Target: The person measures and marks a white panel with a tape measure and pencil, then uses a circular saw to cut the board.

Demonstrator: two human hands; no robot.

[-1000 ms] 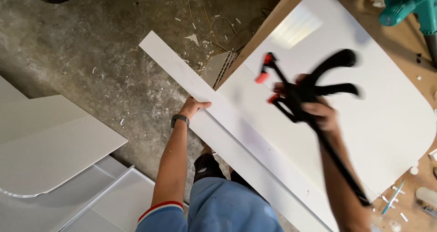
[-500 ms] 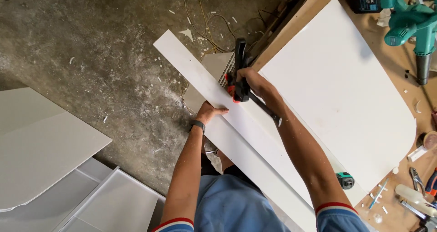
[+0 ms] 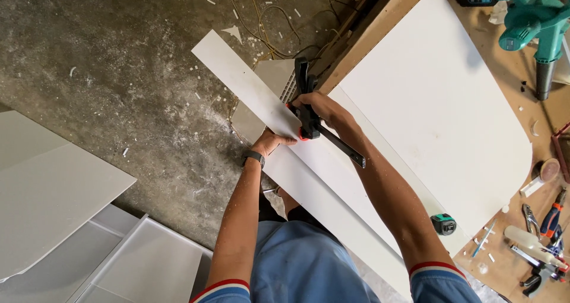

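Your right hand (image 3: 317,108) has its fingers closed around the handle of the black clamp (image 3: 313,117), which sits on the long white strip (image 3: 249,92) at the edge of the bench (image 3: 510,261). Your left hand (image 3: 270,142), at about seven o'clock from the clamp, presses its fingers together on the strip's edge. The big white board (image 3: 433,107) lies at three o'clock, a green tape measure (image 3: 443,224) near its lower edge.
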